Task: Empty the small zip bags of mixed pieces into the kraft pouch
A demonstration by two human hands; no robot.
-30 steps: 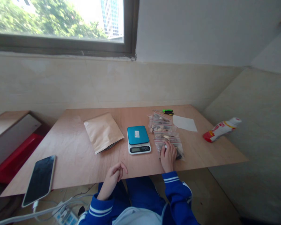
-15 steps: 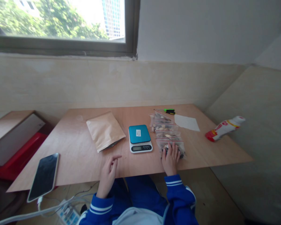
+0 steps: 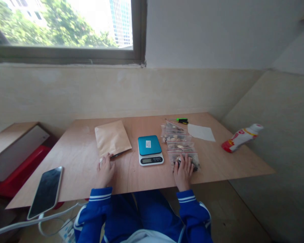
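Note:
My left hand (image 3: 105,171) rests at the near left corner of a brown kraft paper pouch (image 3: 112,136), fingertips touching its edge, fingers apart. A dark strip shows along the pouch's near edge. My right hand (image 3: 183,173) lies with spread fingers over the nearest zip bag (image 3: 195,158), which holds dark and pale stone-like pieces. Behind it, more clear zip bags (image 3: 176,137) of similar pieces overlap in a column. Between the hands stands a white kitchen scale (image 3: 151,160) with a blue top; neither hand touches it.
Screwdrivers (image 3: 182,120) and a white paper sheet (image 3: 201,132) lie at the back right. A red and white bottle (image 3: 242,138) is near the right edge. At the left front, a tablet (image 3: 46,190) with a cable overhangs the table edge (image 3: 76,199).
My left hand has moved left and forward from the table front onto the pouch's near corner. The pouch has turned slightly. My right hand stays on the nearest zip bag.

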